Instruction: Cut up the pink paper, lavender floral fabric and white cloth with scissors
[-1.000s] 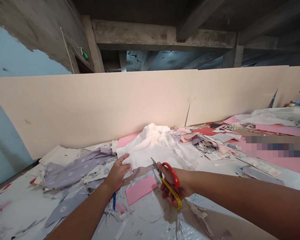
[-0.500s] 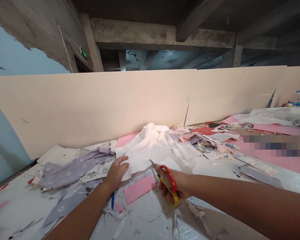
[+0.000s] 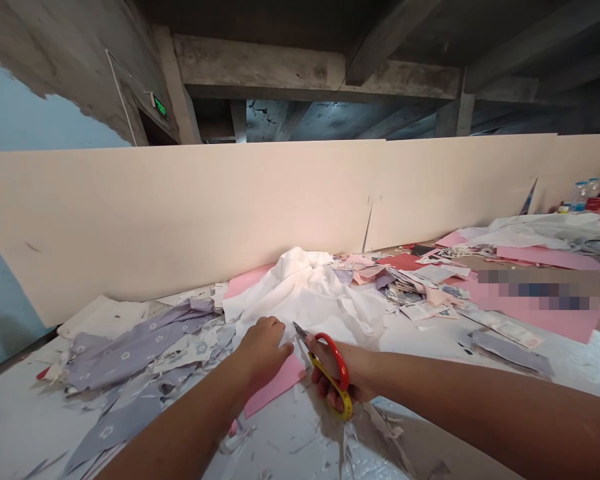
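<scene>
My right hand [image 3: 325, 373] is closed around a pair of scissors [image 3: 341, 363] with one red and one yellow handle loop. Their blades point up and left, over the near part of a crumpled white cloth [image 3: 305, 293]. Close to the blade tips is my left hand [image 3: 265, 347], back upward, with thumb and fingers apart. It lies over the cloth's near edge; nothing shows in its grasp, though the underside of the fingers is hidden. A pink rectangular piece [image 3: 275, 390] lies on the table below, partly covered by my left hand and forearm.
Lilac flower-print fabric [image 3: 135, 347] and scraps spread on the left. A pile of paper and cloth scraps [image 3: 410, 290] lies to the right, with a large pink sheet [image 3: 565, 320] beyond. A pale upright board [image 3: 205, 213] runs along the back. Plastic bottles [image 3: 585, 193] stand far right.
My left hand has moved right, from the cloth's left edge to beside the scissor tips, and now covers part of the pink piece. The scissors stay in my right hand. The view has shifted slightly.
</scene>
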{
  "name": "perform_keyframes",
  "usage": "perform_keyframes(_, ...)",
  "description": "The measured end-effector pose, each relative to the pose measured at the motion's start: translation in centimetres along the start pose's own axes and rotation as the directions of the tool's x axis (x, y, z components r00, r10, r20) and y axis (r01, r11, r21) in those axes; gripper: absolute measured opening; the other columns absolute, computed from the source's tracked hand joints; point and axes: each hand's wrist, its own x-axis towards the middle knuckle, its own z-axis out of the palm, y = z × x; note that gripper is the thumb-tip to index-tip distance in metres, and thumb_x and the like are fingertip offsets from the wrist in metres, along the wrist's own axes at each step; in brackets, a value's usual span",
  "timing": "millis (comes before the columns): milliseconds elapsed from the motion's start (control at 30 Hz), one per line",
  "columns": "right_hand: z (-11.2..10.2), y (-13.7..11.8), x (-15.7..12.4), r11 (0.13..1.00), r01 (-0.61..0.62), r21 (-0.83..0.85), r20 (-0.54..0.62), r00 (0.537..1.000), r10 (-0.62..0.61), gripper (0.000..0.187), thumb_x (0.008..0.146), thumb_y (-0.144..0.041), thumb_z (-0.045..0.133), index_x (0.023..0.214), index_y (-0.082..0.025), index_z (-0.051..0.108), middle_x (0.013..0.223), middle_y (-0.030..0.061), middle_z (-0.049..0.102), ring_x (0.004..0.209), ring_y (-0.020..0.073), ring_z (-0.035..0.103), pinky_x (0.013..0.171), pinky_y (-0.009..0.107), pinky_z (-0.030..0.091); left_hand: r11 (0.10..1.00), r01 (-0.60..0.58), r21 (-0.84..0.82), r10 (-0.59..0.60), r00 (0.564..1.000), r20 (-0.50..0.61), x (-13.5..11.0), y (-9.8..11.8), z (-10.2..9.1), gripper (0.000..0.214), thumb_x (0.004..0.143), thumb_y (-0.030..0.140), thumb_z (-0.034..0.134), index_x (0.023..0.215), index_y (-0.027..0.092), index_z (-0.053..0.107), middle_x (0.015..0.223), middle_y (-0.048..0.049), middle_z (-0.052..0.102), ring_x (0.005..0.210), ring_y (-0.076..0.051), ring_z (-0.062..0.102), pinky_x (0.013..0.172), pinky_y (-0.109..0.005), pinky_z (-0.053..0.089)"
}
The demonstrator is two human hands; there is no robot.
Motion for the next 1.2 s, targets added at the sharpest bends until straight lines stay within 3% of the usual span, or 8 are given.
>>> perform_keyframes(100, -0.5, -0.3, -0.1, 0.996, -0.089, 0.027, 0.048, 0.995, 0.087, 0.062, 0.079, -0.066, 0.01, 0.067, -0.014, 0.042, 0.042, 0.0036, 0.047, 0.028, 0.0055, 0.035, 0.029, 0.014, 0.03, 0.998, 0.06, 0.035, -0.058, 0.996, -0.071, 0.5, -0.3, 1.2, 0.029, 0.075, 0.042, 0.045, 0.081, 0.017, 0.057, 0.092, -0.0086, 0.056, 0.091, -0.022, 0.05, 0.076, -0.032, 0.037)
perform_keyframes(267, -1.5, -0.2, 0.7, 0.992, -0.068, 0.102, 0.184, 0.982, 0.048, 0.067, 0.08, -0.065, 0.004, 0.069, -0.012, 0.044, 0.044, 0.0044, 0.05, 0.026, 0.0046, 0.034, 0.027, 0.013, 0.029, 0.997, 0.063, 0.046, -0.055, 0.987, -0.152, 0.6, -0.6, 1.7, 0.025, 0.079, 0.036, 0.04, 0.086, 0.02, 0.057, 0.09, -0.006, 0.058, 0.088, -0.021, 0.052, 0.073, -0.031, 0.036)
perform_keyframes(400, -2.0, 0.0, 0.9, 0.987, -0.076, 0.14, 0.217, 0.975, 0.045, 0.067, 0.08, -0.064, 0.004, 0.071, -0.012, 0.045, 0.045, 0.0044, 0.051, 0.026, 0.0049, 0.035, 0.027, 0.013, 0.03, 0.998, 0.0, 0.06, 0.008, 0.99, -0.138, 0.7, -0.4, 1.7, 0.023, 0.079, 0.035, 0.04, 0.084, 0.02, 0.058, 0.091, -0.0049, 0.06, 0.089, -0.019, 0.053, 0.074, -0.03, 0.035)
perform_keyframes(600, -2.8, -0.1, 0.7, 0.972, -0.068, 0.227, 0.279, 0.96, 0.002, 0.066, 0.08, -0.065, 0.009, 0.07, -0.011, 0.046, 0.047, 0.0062, 0.052, 0.028, 0.0046, 0.038, 0.029, 0.012, 0.033, 0.991, 0.067, 0.116, -0.054, 0.992, -0.113, 0.7, 0.0, 1.8, 0.03, 0.079, 0.043, 0.038, 0.078, 0.019, 0.057, 0.085, -0.0051, 0.062, 0.081, -0.02, 0.056, 0.067, -0.03, 0.036)
perform_keyframes(733, -3.2, -0.3, 0.2, 0.952, -0.101, 0.289, 0.306, 0.952, 0.008, 0.066, 0.079, -0.067, 0.014, 0.072, -0.01, 0.048, 0.048, 0.0062, 0.053, 0.029, 0.004, 0.039, 0.028, 0.01, 0.031, 0.987, 0.114, 0.116, -0.1, 0.988, -0.12, 0.6, 0.0, 2.1, 0.039, 0.079, 0.051, 0.035, 0.087, 0.02, 0.058, 0.089, -0.0055, 0.063, 0.083, -0.021, 0.057, 0.069, -0.03, 0.038)
perform_keyframes(900, -3.3, -0.6, -0.5, 0.936, -0.103, 0.336, 0.334, 0.943, -0.016, 0.068, 0.079, -0.067, 0.014, 0.073, -0.009, 0.048, 0.049, 0.0061, 0.054, 0.029, 0.0039, 0.04, 0.026, 0.01, 0.028, 0.987, 0.021, 0.157, 0.005, 0.986, -0.167, 0.7, -0.2, 2.3, 0.028, 0.084, 0.032, 0.033, 0.092, 0.021, 0.058, 0.099, -0.0039, 0.063, 0.092, -0.018, 0.056, 0.075, -0.027, 0.037)
perform_keyframes(1067, -3.0, 0.2, -0.8, 0.97, -0.036, 0.241, 0.379, 0.923, -0.06, 0.082, 0.067, -0.078, 0.007, 0.077, -0.008, 0.048, 0.059, 0.0118, 0.057, 0.049, 0.0206, 0.061, 0.035, 0.022, 0.042, 0.981, 0.002, 0.192, 0.039, 0.977, -0.21, 0.6, -0.3, 2.4, 0.028, 0.086, 0.024, 0.028, 0.083, 0.02, 0.055, 0.085, -0.0029, 0.063, 0.079, -0.016, 0.057, 0.067, -0.026, 0.036)
perform_keyframes(1200, -2.8, 0.8, -1.1, 0.981, -0.041, 0.187, 0.453, 0.89, -0.049, 0.097, 0.053, -0.086, 0.0, 0.085, -0.007, 0.046, 0.072, 0.0162, 0.057, 0.065, 0.0318, 0.064, 0.046, 0.037, 0.048, 0.973, 0.006, 0.23, 0.048, 0.972, -0.231, 0.6, -0.5, 2.6, 0.023, 0.084, 0.021, 0.032, 0.076, 0.019, 0.053, 0.078, -0.0026, 0.061, 0.072, -0.016, 0.056, 0.062, -0.026, 0.034)
